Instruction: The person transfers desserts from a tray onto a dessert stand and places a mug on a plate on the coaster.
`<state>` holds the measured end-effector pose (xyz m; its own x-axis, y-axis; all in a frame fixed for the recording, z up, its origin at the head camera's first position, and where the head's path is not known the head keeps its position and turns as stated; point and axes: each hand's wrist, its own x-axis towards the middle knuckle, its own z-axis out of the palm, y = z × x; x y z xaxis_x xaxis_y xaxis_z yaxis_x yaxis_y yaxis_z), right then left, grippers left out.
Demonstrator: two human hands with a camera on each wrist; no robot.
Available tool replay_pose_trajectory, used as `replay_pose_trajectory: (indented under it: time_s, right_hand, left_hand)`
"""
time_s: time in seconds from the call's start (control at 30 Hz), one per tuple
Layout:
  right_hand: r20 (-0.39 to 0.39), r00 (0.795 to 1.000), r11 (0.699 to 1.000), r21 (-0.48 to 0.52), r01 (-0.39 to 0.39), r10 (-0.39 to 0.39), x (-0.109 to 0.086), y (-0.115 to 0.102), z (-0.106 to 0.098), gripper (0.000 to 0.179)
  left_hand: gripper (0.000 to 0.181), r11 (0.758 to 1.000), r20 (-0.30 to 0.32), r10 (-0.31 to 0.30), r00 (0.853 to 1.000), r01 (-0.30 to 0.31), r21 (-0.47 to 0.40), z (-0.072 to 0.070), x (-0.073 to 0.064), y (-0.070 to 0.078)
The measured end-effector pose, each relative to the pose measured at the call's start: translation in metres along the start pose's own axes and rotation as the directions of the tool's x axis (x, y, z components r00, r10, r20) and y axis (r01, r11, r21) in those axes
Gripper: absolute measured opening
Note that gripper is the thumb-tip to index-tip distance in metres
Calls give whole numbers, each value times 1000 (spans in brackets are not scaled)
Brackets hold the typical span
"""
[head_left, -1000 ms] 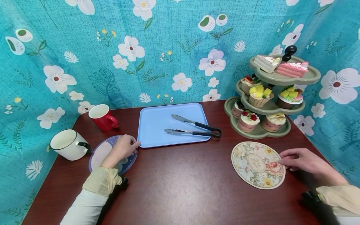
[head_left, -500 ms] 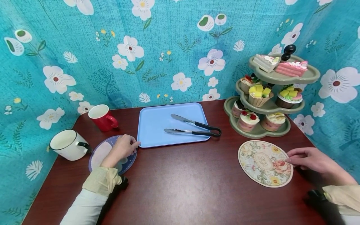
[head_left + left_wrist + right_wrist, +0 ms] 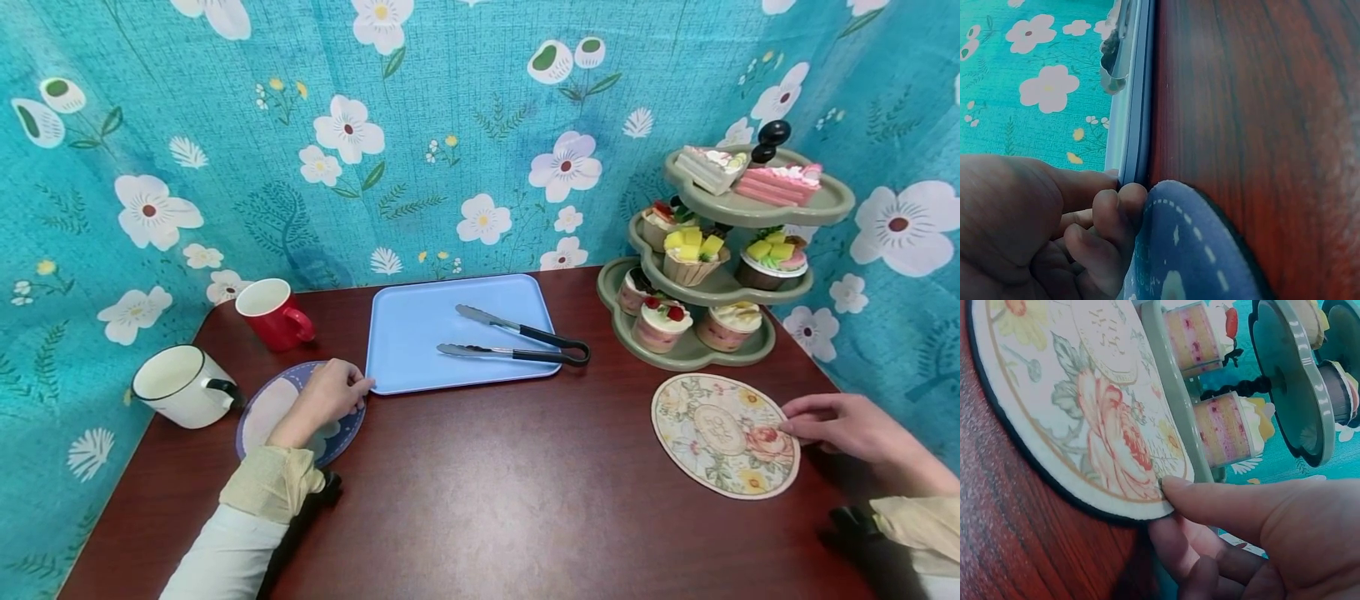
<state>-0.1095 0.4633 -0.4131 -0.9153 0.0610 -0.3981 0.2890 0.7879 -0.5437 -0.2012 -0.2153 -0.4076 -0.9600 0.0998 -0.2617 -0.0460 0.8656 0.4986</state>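
Observation:
My right hand [image 3: 855, 429] pinches the right edge of an oval floral placemat [image 3: 723, 437], thumb on top and fingers beneath, as the right wrist view shows. The placemat lies flat, low over the table. On the left, my left hand [image 3: 326, 400] reaches across a round blue-and-white placemat [image 3: 266, 412] and pinches the near left corner of a light blue tray [image 3: 405, 333]. In the left wrist view the thumb is at the inside of the tray's rim [image 3: 1138, 112], with curled fingers outside it. Metal tongs [image 3: 517, 337] with black handles lie spread on the tray.
A red mug [image 3: 277, 317] and a white mug [image 3: 180, 387] with a black handle stand at the left. Behind the floral placemat rises a three-tier green stand [image 3: 690, 358] holding cakes and cupcakes. A flowered teal cloth [image 3: 450, 125] hangs behind the dark wooden table [image 3: 510, 500].
My right hand has slid the floral placemat to the right across the table. The left hand and the tray have stayed where they were.

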Motion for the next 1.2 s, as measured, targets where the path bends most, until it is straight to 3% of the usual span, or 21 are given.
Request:
replay_pose_trajectory:
  time_s: [0.3,0.9,1.2]
  right_hand:
    - [-109,994,998,-57,25,-31,0,7,1,51]
    - [-138,990,999,-36,-31,25,3,16,-1,59]
    - [-186,982,998,-69,-12,-1,1,16,2,55]
  left_hand:
    - [23,1000,-2,4,1000,-4,-2,0,0,0]
    - [23,1000,6,-4,1000,4,-8,0,-1,0]
    - [24,1000,6,1,1000,-1,-7,0,-1,-1]
